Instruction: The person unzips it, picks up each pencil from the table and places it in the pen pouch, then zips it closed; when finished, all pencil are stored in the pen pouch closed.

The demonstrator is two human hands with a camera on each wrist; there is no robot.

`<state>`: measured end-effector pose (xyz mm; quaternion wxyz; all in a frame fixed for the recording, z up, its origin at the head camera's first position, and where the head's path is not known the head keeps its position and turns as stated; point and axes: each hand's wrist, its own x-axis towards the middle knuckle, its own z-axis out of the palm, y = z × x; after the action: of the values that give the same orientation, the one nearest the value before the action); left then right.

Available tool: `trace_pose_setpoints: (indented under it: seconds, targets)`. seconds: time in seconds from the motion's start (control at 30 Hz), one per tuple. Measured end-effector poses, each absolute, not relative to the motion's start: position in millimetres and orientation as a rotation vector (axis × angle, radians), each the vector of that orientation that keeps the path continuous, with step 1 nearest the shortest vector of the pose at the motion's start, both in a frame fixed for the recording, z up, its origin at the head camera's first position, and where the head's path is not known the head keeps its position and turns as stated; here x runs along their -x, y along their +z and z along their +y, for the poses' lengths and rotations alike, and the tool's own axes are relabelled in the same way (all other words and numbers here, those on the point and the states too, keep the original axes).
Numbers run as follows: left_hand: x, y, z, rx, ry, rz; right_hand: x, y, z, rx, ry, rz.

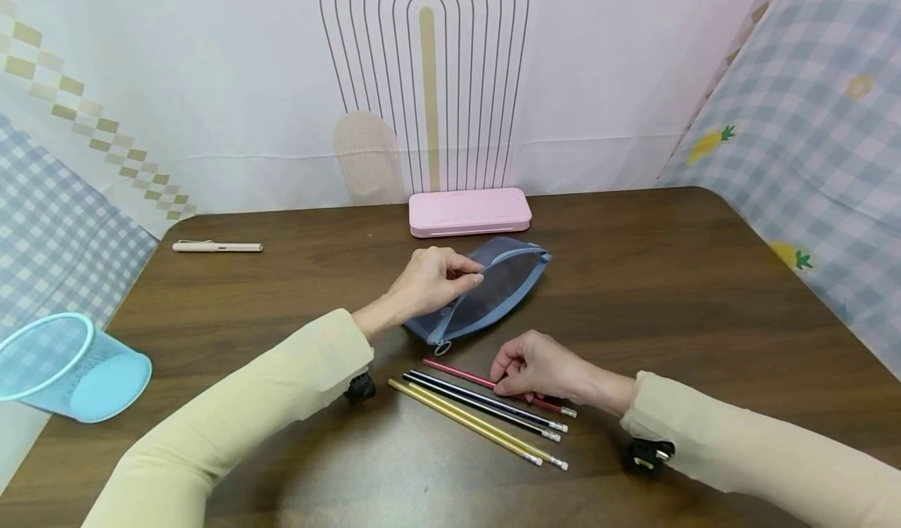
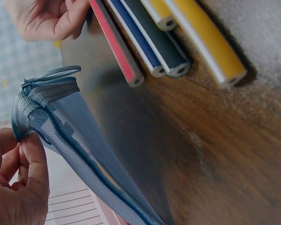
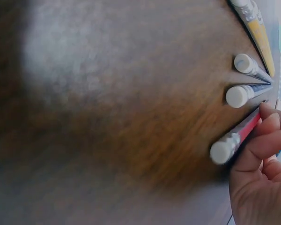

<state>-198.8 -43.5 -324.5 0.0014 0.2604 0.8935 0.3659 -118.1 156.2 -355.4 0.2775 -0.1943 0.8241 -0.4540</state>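
Observation:
A blue mesh zip pouch (image 1: 503, 285) lies on the table with its mouth spread apart. My left hand (image 1: 436, 281) pinches the pouch's rim between thumb and fingers; the left wrist view shows the zip edge (image 2: 79, 154) running away from that pinch. Just in front of the pouch, my right hand (image 1: 538, 368) pinches a red pencil (image 1: 457, 372) around its middle. Its white eraser (image 3: 221, 152) points toward me in the right wrist view. Beside it lie a dark blue pencil (image 1: 486, 398), a black pencil (image 1: 479, 405) and two yellow pencils (image 1: 468, 422), roughly parallel.
Behind the pouch, a pink case (image 1: 470, 213) sits against the back cloth. A pale pen (image 1: 218, 247) lies at the far left. On the left edge a light blue mesh cup (image 1: 109, 375) rests tipped over. Checked cloth (image 1: 831, 160) hangs along the right side.

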Motion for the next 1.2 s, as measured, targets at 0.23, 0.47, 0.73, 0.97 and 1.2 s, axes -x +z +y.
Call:
trace_pose_setpoints:
  seconds: [0.23, 0.47, 0.73, 0.97, 1.2]
  targets:
    - [198.2, -325.7, -45.4, -0.809, 1.151, 2.808, 120.5, -355.8, 159.6, 0.596, -1.151, 2.242]
    - [198.0, -324.6, -46.0, -0.801, 1.155, 2.807, 123.8, -344.3, 183.4, 0.557, -1.200, 2.120]
    - [197.9, -324.1, -47.9, -0.786, 1.153, 2.812, 135.4, -339.8, 213.0, 0.331, -1.361, 1.955]
    - [197.5, -325.0, -47.5, -0.782, 1.149, 2.802, 146.8, -346.2, 203.5, 0.004, -1.758, 1.655]
    - [198.0, -325.4, -47.4, -0.799, 1.156, 2.809, 154.6, -350.6, 183.2, -0.117, -1.941, 1.550]
